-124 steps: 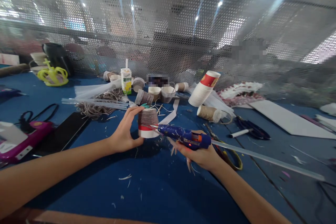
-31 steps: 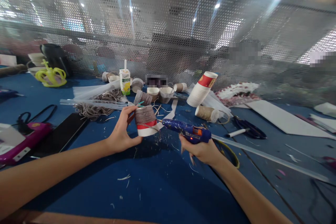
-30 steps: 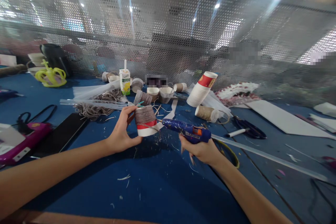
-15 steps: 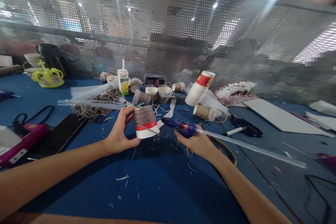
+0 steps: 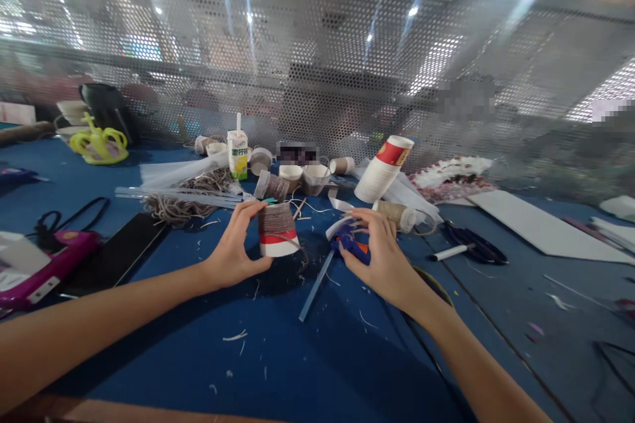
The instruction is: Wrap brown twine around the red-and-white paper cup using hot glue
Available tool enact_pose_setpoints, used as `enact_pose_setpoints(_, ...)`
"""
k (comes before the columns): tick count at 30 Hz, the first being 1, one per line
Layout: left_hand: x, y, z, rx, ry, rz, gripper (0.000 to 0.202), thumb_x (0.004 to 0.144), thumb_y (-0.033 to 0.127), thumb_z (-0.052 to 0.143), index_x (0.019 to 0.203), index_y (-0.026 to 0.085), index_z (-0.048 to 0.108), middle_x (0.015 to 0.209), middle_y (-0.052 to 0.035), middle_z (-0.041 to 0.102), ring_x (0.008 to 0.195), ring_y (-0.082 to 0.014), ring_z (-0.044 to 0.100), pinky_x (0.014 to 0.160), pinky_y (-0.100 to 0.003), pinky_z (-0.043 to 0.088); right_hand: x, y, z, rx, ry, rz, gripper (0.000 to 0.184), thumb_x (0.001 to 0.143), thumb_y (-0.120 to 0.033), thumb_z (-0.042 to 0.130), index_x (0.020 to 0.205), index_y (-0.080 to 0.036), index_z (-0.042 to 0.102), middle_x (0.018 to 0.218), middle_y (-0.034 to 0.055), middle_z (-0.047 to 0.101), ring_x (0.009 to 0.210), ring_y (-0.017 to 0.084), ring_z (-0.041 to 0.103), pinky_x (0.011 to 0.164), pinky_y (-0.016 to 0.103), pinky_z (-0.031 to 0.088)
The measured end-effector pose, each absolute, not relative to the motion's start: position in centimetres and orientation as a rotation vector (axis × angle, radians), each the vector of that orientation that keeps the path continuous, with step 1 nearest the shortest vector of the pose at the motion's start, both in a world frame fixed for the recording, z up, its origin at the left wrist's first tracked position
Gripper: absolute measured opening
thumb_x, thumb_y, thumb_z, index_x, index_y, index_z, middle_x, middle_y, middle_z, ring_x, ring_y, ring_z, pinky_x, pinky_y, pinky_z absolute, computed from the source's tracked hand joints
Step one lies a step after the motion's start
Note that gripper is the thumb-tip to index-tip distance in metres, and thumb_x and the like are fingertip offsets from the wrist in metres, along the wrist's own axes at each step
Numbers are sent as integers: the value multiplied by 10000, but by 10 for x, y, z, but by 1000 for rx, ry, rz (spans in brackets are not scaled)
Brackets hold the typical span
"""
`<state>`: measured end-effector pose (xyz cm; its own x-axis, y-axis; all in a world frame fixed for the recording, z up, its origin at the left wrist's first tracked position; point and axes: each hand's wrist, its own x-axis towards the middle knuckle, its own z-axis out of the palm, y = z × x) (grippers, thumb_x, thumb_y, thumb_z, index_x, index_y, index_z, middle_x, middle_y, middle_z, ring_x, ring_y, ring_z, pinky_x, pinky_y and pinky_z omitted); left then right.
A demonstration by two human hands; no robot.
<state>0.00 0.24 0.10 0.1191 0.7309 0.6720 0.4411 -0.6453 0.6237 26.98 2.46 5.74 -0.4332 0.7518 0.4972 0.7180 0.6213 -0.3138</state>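
A paper cup (image 5: 278, 231), its narrow end wound with grey-brown yarn above a red band and white rim, is tilted over the table. My left hand (image 5: 238, 248) grips it from the left, thumb at the rim and fingers at the wound end. A loose yarn end hangs at the cup's right side. My right hand (image 5: 380, 251) curls around a blue hot glue gun (image 5: 342, 241) low over the table, partly hiding it. From the gun a clear glue stick (image 5: 316, 287) points toward me. White strips (image 5: 340, 228) lie by the right fingertips.
Behind the hands stand a juice carton (image 5: 237, 155), small cups (image 5: 290, 176) and stacked paper cups (image 5: 384, 172). Grey yarn (image 5: 186, 198) lies left, beside a black phone-like slab (image 5: 119, 254) and a magenta power strip (image 5: 54, 268). Scissors (image 5: 476, 244) and white board (image 5: 540, 221) lie right.
My right hand has turned the glue gun, so its glue stick now points toward me instead of to the right. The cup stays in my left hand, almost unmoved.
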Motion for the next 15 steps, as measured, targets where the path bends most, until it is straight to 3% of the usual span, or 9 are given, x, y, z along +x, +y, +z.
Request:
enact_pose_setpoints(3, 0, 3, 1, 2137, 1162, 1509, 764, 640, 129, 671, 1329, 243, 362, 1266, -114, 414, 1232, -319, 443, 1067, -591, 399, 253, 4, 60, -753, -2215, 601, 304, 853, -167, 470, 1147, -243, 447, 1325, 127, 491, 925, 197, 601, 843, 394, 526)
enact_pose_setpoints(6, 0, 4, 1, 2148, 1153, 1495, 771, 633, 140, 684, 1326, 237, 358, 1263, -120, 412, 1228, -330, 441, 1057, -610, 400, 244, -8, 55, -599, -2297, 954, 290, 817, -97, 468, 1069, -239, 491, 1382, 107, 490, 766, 128, 599, 744, 330, 546)
enact_pose_setpoints(15, 1, 2, 1, 2133, 1050, 1507, 754, 648, 172, 690, 1318, 250, 353, 1263, -114, 406, 1220, -307, 458, 1048, -552, 448, 245, -6, 53, -734, -2326, 1110, 237, 805, -82, 488, 994, -221, 522, 1333, 96, 552, 627, 83, 534, 632, 284, 523)
